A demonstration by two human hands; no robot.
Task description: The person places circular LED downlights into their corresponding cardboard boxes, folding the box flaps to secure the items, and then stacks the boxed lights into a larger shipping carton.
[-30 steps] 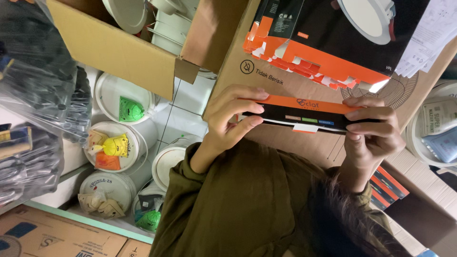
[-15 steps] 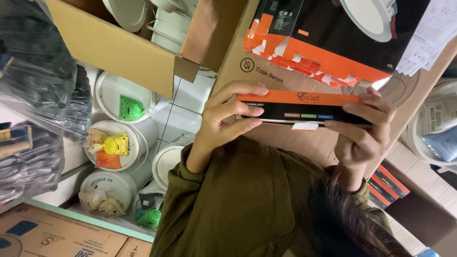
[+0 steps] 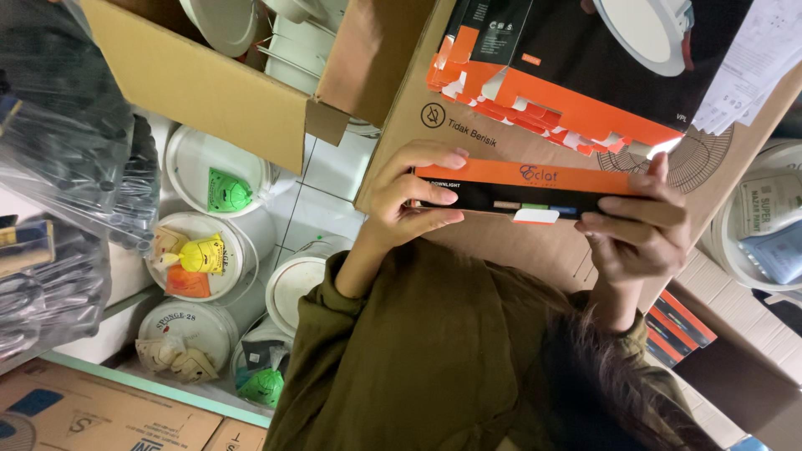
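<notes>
Orange and black box (image 3: 518,188) is sitting between both hands, its long side running from 9 o'clock to 3 o'clock. The left hand (image 3: 413,196) is pinching the 9 o'clock end. The right hand (image 3: 639,230) is gripping the 3 o'clock end, fingers curled over it. Both are touching it.

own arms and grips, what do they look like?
Long olive-green sleeves of soft, creased fabric, with loose cuffs that end at the wrists. Left grip and right grip are bare hands: no gloves, and no rings, watch or markings in view.
</notes>
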